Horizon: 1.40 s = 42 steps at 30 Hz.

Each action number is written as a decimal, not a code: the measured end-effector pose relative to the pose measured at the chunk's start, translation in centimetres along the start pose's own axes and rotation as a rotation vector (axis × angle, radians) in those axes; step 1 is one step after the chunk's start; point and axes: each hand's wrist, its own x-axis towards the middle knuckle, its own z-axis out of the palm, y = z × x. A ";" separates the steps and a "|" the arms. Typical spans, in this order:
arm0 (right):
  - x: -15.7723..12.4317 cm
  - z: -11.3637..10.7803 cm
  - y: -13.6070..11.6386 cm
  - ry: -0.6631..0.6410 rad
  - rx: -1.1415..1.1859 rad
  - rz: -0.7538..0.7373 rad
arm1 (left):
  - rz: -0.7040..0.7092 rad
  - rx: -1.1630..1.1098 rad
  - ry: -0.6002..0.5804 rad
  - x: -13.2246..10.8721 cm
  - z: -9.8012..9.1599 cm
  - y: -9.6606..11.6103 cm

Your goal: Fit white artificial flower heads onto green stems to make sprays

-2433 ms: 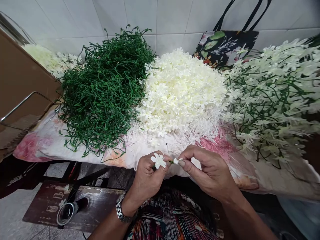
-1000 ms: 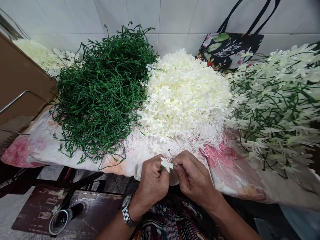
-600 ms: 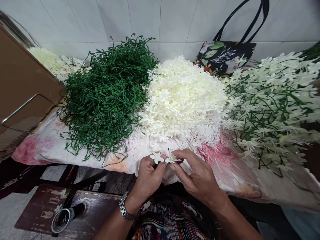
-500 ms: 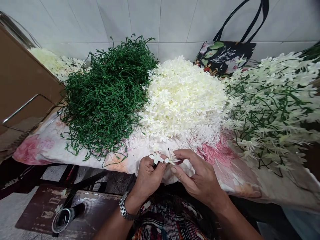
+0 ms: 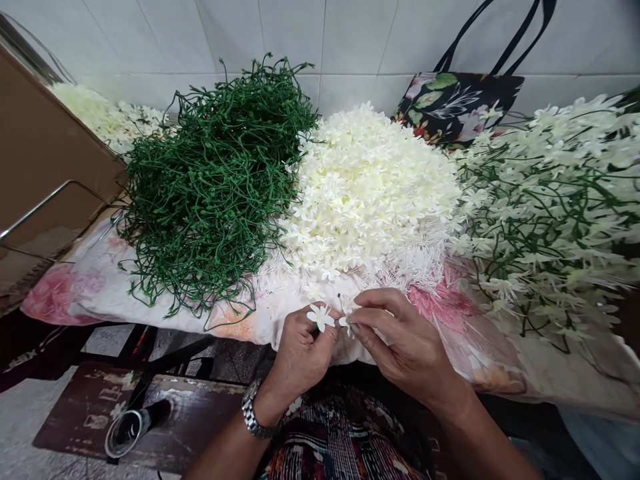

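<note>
Nearest, the left hand (image 5: 303, 343) has thumb and forefinger clamped on a green stem (image 5: 314, 327) beneath a white flower (image 5: 321, 317), seemingly to spare its petals. Just at 3 o'clock, the right hand (image 5: 403, 333) has fingertips together on a second flower (image 5: 345, 321), probably pinching its edge for a light, precise hold. Both flowers are above the near edge of the cloth (image 5: 170, 309). From the hands, a green tangle (image 5: 215, 180) lies at 11 o'clock and loose blossoms (image 5: 373, 187) toward 12, likely heaped for easy reach. Sprays (image 5: 555, 207) at 2 o'clock perhaps sit aside to avoid mixing. Farther, at 1 o'clock, stands a bag (image 5: 463, 103).
</note>
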 end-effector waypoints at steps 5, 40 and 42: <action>0.0 0.6 0.1 0.006 -0.032 0.001 | 0.044 0.050 0.003 0.2 0.1 0.5; 0.3 1.0 0.6 0.042 -0.043 -0.133 | -0.243 -0.095 -0.038 0.5 -0.4 0.6; 0.3 0.8 0.4 0.069 -0.040 -0.147 | -0.307 -0.167 -0.044 0.5 -0.5 0.6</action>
